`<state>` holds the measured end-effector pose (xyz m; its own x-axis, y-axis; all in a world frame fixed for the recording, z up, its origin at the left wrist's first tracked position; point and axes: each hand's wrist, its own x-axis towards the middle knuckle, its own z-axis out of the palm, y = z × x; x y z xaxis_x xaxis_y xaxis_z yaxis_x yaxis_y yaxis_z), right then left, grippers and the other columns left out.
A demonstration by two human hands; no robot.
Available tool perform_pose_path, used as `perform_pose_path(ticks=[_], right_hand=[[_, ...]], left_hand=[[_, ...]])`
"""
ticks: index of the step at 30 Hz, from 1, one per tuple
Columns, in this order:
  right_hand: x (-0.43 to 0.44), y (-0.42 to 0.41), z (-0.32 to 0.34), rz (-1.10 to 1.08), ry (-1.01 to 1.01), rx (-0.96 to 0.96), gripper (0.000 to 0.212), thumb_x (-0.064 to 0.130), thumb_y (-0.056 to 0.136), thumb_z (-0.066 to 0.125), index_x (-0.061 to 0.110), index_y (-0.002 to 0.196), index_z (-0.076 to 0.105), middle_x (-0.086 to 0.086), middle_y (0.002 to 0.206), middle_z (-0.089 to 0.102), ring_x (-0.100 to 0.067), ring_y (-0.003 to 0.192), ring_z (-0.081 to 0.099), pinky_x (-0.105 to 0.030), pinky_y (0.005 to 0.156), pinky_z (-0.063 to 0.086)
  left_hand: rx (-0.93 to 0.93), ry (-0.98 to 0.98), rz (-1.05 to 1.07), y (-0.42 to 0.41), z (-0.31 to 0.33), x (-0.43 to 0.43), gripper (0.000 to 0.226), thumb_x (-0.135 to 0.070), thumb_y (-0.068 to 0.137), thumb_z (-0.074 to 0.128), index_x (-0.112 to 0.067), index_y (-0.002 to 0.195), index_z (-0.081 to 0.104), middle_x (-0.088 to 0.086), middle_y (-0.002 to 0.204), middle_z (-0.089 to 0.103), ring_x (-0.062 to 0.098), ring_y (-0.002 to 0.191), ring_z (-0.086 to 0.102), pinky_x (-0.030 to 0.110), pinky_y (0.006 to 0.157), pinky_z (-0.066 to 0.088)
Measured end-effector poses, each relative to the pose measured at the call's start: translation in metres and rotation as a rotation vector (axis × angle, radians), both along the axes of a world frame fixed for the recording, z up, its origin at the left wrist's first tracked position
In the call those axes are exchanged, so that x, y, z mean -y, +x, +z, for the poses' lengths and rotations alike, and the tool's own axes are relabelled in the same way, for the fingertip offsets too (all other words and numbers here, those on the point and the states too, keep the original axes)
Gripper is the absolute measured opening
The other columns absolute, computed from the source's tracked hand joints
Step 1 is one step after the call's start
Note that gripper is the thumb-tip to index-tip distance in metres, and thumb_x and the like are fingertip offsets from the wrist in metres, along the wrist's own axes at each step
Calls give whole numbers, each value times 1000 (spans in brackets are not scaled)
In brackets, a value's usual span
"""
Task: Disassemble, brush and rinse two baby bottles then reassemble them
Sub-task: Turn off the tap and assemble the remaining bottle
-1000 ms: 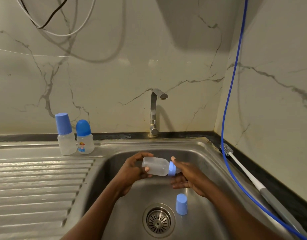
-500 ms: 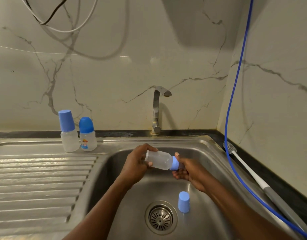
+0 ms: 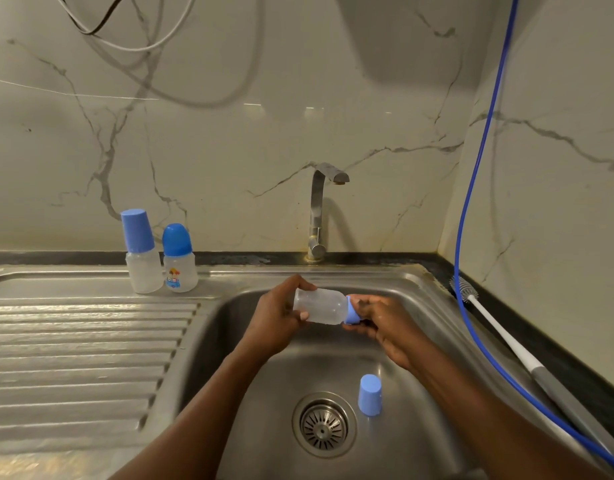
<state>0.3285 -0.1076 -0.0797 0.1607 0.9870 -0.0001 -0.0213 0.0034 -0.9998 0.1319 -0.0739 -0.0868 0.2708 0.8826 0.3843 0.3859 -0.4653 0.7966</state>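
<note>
Grips bottle sideways over sink with left hand curled round its base as a brace; pinches blue ring at its 3 o'clock end with right hand, likely for unscrewing. With cap parked at 5 o'clock, brush within reach at 3 o'clock.

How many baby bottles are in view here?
3. One bottle is held sideways over the sink by the left hand and right hand; a tall-capped bottle and a round-capped bottle stand on the drainboard.
</note>
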Motion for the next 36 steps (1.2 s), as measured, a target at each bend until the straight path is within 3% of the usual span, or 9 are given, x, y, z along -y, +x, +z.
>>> perform_pose_path(ticks=[7,12,15,18,21,23,27,31,36], right_hand=[[4,6,-11,48,-112,-27,37,41,96,55,14,121,59,-15,108,69,-27,95,71,-35,80,59],[10,22,-40,160,-298,1023,56,47,91,60,26,141,48,1,130,58,-19,116,58,-30,95,47],[24,12,-49,439,-541,1307,60,34,90,65,32,145,41,0,142,49,-17,114,57,-21,87,46],[20,10,-59,349,-446,1259,37,16,81,70,30,115,65,-3,117,56,-16,94,64,-17,65,50],[12,15,-35,11,-82,1009,22,26,73,67,39,89,61,2,99,65,-18,85,63,-32,73,54],[10,17,-28,-117,84,1013,21,32,82,65,39,100,60,7,96,63,-15,84,59,-32,74,49],[17,19,-37,137,-194,1040,15,38,76,68,30,89,66,3,80,68,-21,76,67,-32,68,54],[1,21,-18,-340,308,917,25,31,88,66,31,112,61,10,92,58,-11,83,55,-31,75,50],[6,14,-45,38,-35,843,39,19,82,72,33,115,58,-1,113,64,-17,89,65,-27,76,53]], left_hand=[[46,15,55,-9,-18,-9,41,-3,87,67,-30,117,56,-2,120,57,20,109,60,40,85,60],[234,-115,278,-20,-25,-18,40,-1,89,64,-25,120,57,2,117,52,23,108,57,41,89,57],[194,-94,269,-19,-28,-19,40,-1,88,65,-26,118,57,4,120,55,21,108,56,34,87,56],[176,-62,254,-18,-29,-18,40,-2,88,66,-29,117,58,5,122,56,20,108,56,31,86,55],[266,-76,269,-21,-28,-20,41,-1,89,64,-32,116,58,5,124,54,24,112,56,43,92,56],[328,-80,290,-23,-26,-22,39,-3,90,63,-32,115,60,6,127,53,27,113,57,49,92,56],[375,-104,305,-24,-28,-23,38,-5,93,60,-32,119,60,6,129,51,28,114,56,50,92,55],[459,-158,340,-23,-26,-26,40,-7,97,55,-30,129,57,5,130,49,28,113,56,37,79,59],[507,-179,294,-24,-27,-20,41,-8,100,50,-28,135,55,5,130,50,27,113,56,37,76,59]])
